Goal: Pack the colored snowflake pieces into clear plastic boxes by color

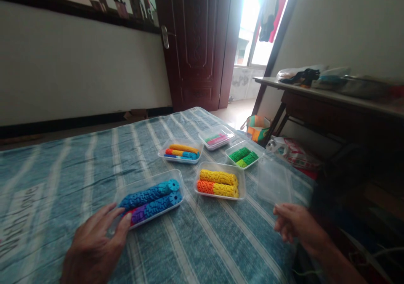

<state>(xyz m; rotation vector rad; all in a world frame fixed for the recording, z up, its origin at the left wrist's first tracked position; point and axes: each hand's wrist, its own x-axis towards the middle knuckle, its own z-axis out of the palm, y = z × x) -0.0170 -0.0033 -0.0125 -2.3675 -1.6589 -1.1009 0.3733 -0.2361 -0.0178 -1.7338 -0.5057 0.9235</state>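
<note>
My left hand rests on the striped cloth with its fingers against the near end of a clear tray that holds blue and purple toothed rolls. My right hand pinches the near edge of a clear plastic lid at the table's right edge. Between the hands lies a tray of yellow and orange rolls.
Farther back stand three more clear trays: mixed orange and blue rolls, pink and green pieces, green rolls. A dark desk with clutter stands to the right, bags beneath it, a brown door behind.
</note>
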